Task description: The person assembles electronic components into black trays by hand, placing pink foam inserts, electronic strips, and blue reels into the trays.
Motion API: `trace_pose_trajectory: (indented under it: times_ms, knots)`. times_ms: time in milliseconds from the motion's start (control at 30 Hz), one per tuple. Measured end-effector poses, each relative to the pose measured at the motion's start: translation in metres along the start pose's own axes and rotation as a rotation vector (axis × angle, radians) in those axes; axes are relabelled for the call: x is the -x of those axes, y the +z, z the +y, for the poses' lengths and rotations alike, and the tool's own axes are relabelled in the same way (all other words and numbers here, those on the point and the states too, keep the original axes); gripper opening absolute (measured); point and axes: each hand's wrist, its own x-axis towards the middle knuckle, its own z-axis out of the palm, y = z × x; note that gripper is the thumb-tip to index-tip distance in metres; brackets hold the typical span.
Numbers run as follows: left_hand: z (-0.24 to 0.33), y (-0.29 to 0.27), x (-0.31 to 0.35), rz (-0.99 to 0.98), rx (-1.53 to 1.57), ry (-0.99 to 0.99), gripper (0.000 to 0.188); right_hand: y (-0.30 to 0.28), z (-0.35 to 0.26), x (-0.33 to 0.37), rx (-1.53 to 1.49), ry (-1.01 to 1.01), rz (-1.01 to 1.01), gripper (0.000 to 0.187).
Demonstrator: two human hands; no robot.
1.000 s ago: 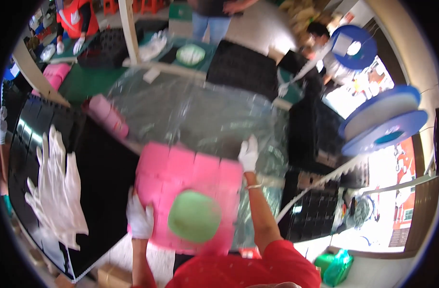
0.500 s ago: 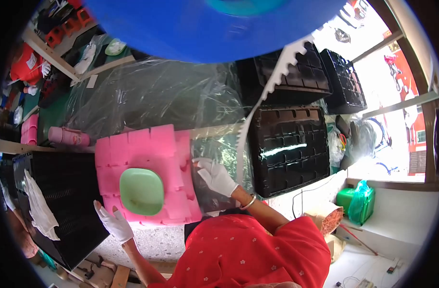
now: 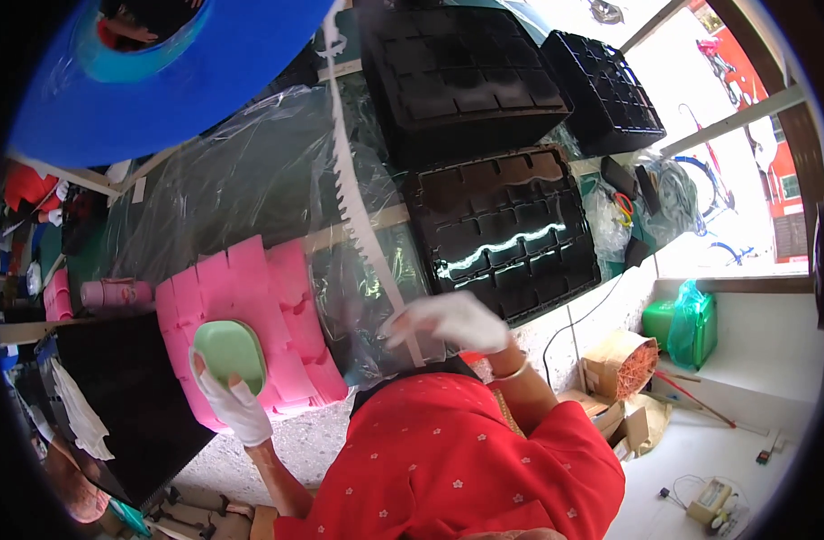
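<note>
My left hand (image 3: 235,405), in a white glove, grips the near left edge of a light green bowl (image 3: 227,351), with the fingers along its side and the thumb over its near rim. The bowl tilts above a stack of pink moulded sheets (image 3: 191,301). My right hand (image 3: 461,322), also gloved in white, is smeared by motion. Its fingers stretch leftward over clear plastic film (image 3: 344,301), and it seems to hold nothing. A white toothed strip (image 3: 362,225) runs down close to its fingers; whether they touch cannot be seen.
Shiny black gridded trays (image 3: 511,247) stand on the right, with more black stacks (image 3: 466,72) behind. A black crate (image 3: 133,387) carries a white glove (image 3: 81,409) at left. A large blue disc (image 3: 187,81) blocks the upper left. A pink bottle (image 3: 117,293) lies beyond the crate.
My left hand has moved from beside the pink sheets onto the bowl, which now tilts. My right hand has swung nearer to me. The view has shifted, and the blue disc sits farther left.
</note>
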Motion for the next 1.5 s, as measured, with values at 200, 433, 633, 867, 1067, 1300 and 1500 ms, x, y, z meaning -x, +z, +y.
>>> trace_pose_trajectory:
  times_ms: [200,433,633,867,1067,1300,1500]
  knots:
    - [0.014,0.022,-0.020,-0.025,0.063,0.085,0.064,-0.034,-0.044,0.030,-0.276,-0.375,0.231,0.054]
    - [0.018,0.005,0.000,0.053,0.084,-0.105,0.067,0.030,0.006,-0.009,0.232,0.030,-0.167,0.023]
    - [0.081,0.041,0.023,-0.091,0.095,-0.045,0.059,0.002,0.017,0.009,0.055,0.118,-0.241,0.027]
    - [0.157,0.110,0.043,-0.354,0.192,-0.005,0.050,-0.072,0.024,0.057,0.011,0.139,-0.167,0.027]
    - [0.188,0.145,0.032,-0.361,0.323,-0.128,0.053,-0.133,0.027,0.087,0.133,0.190,-0.087,0.028]
    - [0.182,0.156,0.035,-0.241,0.655,-0.330,0.063,-0.120,0.012,0.068,0.244,0.195,0.052,0.022]
    - [0.149,0.141,0.066,-0.152,0.445,-0.225,0.056,-0.081,0.010,0.043,0.271,0.204,-0.162,0.027]
